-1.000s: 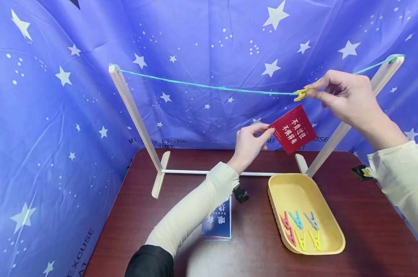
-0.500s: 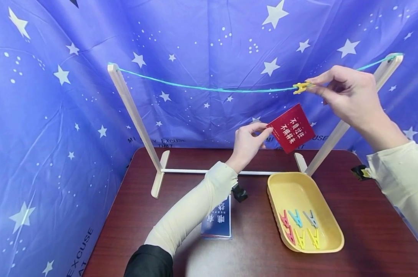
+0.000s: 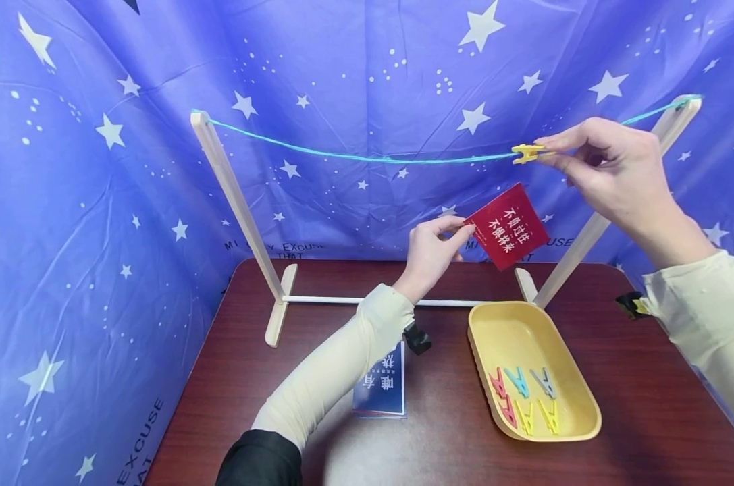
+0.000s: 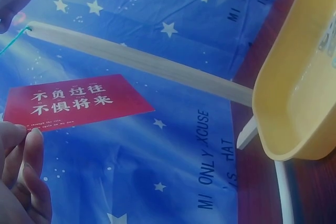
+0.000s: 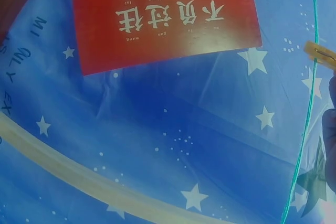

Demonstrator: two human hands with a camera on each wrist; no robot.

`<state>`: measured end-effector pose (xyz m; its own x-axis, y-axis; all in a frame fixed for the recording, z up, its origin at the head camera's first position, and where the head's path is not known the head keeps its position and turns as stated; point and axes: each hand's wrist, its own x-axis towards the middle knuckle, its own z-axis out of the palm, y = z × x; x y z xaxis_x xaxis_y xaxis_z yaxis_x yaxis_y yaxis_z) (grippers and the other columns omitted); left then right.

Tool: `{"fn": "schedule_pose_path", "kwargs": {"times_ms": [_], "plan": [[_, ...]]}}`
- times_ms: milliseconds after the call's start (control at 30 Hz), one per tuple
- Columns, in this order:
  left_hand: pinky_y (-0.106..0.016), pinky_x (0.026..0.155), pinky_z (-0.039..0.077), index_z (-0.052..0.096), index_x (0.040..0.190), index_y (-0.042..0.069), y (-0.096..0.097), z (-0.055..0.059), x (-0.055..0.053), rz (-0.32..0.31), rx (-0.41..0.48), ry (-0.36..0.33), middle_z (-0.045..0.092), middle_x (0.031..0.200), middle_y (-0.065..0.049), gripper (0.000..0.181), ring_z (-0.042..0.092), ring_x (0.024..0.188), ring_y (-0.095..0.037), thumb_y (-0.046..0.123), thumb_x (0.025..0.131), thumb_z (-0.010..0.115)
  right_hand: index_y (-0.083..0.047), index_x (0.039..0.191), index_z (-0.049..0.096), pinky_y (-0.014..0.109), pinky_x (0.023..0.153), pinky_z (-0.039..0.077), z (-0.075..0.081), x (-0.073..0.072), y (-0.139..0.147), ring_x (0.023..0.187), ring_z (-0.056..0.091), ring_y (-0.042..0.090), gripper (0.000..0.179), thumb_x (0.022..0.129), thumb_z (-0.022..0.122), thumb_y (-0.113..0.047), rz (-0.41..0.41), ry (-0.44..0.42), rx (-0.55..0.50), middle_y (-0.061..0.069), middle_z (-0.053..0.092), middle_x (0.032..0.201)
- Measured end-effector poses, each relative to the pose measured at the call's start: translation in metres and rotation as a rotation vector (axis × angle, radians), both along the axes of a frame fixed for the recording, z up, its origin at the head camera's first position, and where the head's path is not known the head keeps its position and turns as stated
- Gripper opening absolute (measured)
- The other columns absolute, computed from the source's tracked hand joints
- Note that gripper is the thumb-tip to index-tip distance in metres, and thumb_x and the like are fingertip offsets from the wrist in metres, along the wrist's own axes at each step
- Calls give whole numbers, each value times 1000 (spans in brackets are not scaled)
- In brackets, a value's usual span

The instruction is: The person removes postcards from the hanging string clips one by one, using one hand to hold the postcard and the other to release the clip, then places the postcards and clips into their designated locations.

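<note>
My left hand pinches a red card with white lettering by its left corner. The card is tilted and sits below the teal string, apart from it. In my right hand, thumb and finger pinch the handle end of a yellow clothespin. Its jaws are at the string; in the right wrist view the clothespin's tip overlaps the string. Whether the jaws grip the string I cannot tell. The left wrist view shows the card held at its lower edge by fingertips.
A wooden frame with a left post and right post carries the string. On the table stands a yellow tray with several coloured clothespins. Blue cards lie partly under my left forearm. A starry curtain hangs behind.
The right hand and clothespin have risen slightly, and the clothespin has turned more level at the string. My left hand and the card have shifted a little to the left.
</note>
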<state>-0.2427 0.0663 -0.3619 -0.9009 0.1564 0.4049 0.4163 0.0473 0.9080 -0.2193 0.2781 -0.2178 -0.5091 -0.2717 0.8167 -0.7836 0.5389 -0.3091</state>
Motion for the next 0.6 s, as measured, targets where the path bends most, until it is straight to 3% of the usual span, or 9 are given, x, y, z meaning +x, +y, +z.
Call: {"fn": "schedule_pose_path", "kwargs": {"times_ms": [600], "plan": [[-27, 58, 59, 81, 106, 6, -8, -5, -5, 28, 15, 22, 77, 91, -6, 15, 66, 50, -10, 16, 95, 78, 11, 86, 74, 9, 59, 38, -7, 5, 5, 63, 52, -8, 13, 78, 78, 20, -16, 48, 19, -24, 73, 103]]}}
